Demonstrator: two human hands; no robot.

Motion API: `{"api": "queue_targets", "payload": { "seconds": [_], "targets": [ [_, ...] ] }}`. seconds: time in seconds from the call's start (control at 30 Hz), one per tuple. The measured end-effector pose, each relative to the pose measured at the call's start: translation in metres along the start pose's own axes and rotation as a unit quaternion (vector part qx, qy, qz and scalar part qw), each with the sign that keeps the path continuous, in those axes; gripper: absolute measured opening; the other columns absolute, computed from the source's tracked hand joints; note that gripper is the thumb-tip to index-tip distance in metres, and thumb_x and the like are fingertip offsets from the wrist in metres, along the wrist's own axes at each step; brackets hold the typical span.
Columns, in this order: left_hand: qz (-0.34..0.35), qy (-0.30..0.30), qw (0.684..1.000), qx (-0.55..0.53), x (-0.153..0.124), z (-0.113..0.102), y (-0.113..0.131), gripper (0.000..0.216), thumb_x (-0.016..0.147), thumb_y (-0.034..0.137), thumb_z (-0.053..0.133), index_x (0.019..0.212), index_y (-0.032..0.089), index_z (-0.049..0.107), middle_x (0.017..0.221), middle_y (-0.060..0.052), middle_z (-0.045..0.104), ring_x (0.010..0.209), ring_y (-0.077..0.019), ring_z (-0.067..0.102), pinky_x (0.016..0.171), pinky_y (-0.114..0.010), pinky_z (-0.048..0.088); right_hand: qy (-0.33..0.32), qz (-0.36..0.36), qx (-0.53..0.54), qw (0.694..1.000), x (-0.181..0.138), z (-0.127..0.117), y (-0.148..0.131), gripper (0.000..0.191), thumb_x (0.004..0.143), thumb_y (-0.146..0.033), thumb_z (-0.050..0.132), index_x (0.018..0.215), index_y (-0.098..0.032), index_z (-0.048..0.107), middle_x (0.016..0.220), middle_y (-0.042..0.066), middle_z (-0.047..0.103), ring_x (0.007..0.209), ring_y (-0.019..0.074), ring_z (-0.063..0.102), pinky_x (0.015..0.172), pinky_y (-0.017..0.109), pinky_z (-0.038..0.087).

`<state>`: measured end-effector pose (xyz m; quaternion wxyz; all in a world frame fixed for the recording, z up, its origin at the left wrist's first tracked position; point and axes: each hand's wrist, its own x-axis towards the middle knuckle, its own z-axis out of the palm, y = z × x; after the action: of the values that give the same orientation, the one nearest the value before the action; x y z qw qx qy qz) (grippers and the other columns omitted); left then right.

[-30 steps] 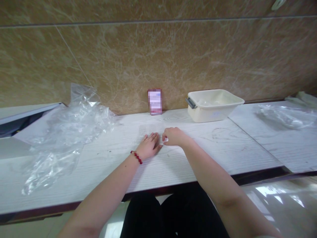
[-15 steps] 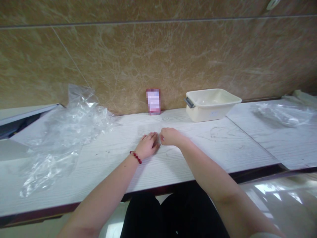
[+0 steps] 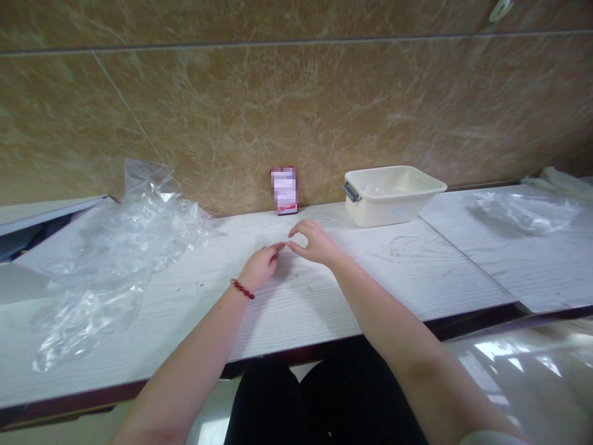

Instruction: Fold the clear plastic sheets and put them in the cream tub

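Observation:
My left hand [image 3: 260, 266], with a red bead bracelet [image 3: 243, 288] at the wrist, is just over the white wood-grain tabletop [image 3: 199, 315]. Its fingers are pressed together and point right; anything between them is too small or clear to make out. Close to its fingertips, my right hand [image 3: 315, 243] curves in a C shape, thumb and fingers apart, with no object visible in the gap. Behind the hands, a small red-edged card or device with a blurred face [image 3: 285, 190] leans upright against the wall.
A cream plastic bin [image 3: 393, 207] with a grey handle stands at the back right. Crumpled clear plastic [image 3: 134, 228] covers the left side, beside an open white box [image 3: 55, 228]. More clear plastic [image 3: 523, 213] lies far right. The brown marbled wall [image 3: 231, 111] borders the back.
Both hands have moved slightly away from me and to the left. The right hand has gone from a closed fist to a curve with thumb and fingers apart.

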<state>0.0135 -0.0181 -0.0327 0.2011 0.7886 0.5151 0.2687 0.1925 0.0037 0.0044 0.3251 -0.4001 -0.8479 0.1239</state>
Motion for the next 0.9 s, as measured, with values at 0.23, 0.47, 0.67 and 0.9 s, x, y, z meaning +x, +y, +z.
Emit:
{"api": "queue_targets", "payload": {
  "seconds": [0.23, 0.47, 0.67, 0.9],
  "targets": [
    [-0.084, 0.056, 0.830, -0.549, -0.007, -0.027, 0.013, 0.024, 0.076, 0.028, 0.049, 0.097, 0.017, 0.056, 0.110, -0.007, 0.055, 0.101, -0.0237, 0.050, 0.082, -0.043, 0.042, 0.085, 0.171, 0.372, 0.909, 0.010, -0.001, 0.017, 0.049, 0.082, -0.051, 0.020, 0.117, -0.020, 0.036, 0.116, 0.008, 0.047, 0.107, 0.0149, 0.043, 0.083, 0.028, 0.036],
    [-0.185, 0.013, 0.739, -0.648, -0.001, -0.022, 0.003, 0.031, 0.078, 0.022, 0.047, 0.109, 0.020, 0.048, 0.107, -0.008, 0.056, 0.093, -0.0213, 0.056, 0.074, -0.037, 0.048, -0.176, 0.252, 0.545, 0.780, 0.005, 0.004, 0.022, 0.037, 0.080, -0.043, 0.041, 0.106, -0.017, 0.048, 0.096, 0.008, 0.059, 0.076, 0.0140, 0.059, 0.062, 0.026, 0.047],
    [-0.224, -0.007, 0.722, -0.654, 0.002, -0.020, -0.005, 0.027, 0.080, 0.020, 0.043, 0.106, 0.020, 0.048, 0.101, -0.007, 0.059, 0.088, -0.0189, 0.058, 0.074, -0.035, 0.049, -0.177, 0.294, 0.533, 0.774, 0.004, 0.015, 0.028, 0.018, 0.070, -0.017, 0.058, 0.088, -0.013, 0.057, 0.081, 0.005, 0.062, 0.062, 0.0095, 0.059, 0.043, 0.014, 0.040],
    [-0.227, -0.046, 0.750, -0.619, -0.001, -0.019, -0.008, 0.035, 0.074, 0.003, 0.045, 0.108, 0.015, 0.048, 0.098, -0.010, 0.061, 0.088, -0.0154, 0.059, 0.074, -0.025, 0.048, -0.129, 0.322, 0.519, 0.781, 0.006, 0.013, 0.027, 0.022, 0.076, -0.012, 0.049, 0.097, -0.016, 0.054, 0.070, 0.002, 0.062, 0.055, 0.0070, 0.056, 0.042, 0.014, 0.039]
  ]
}}
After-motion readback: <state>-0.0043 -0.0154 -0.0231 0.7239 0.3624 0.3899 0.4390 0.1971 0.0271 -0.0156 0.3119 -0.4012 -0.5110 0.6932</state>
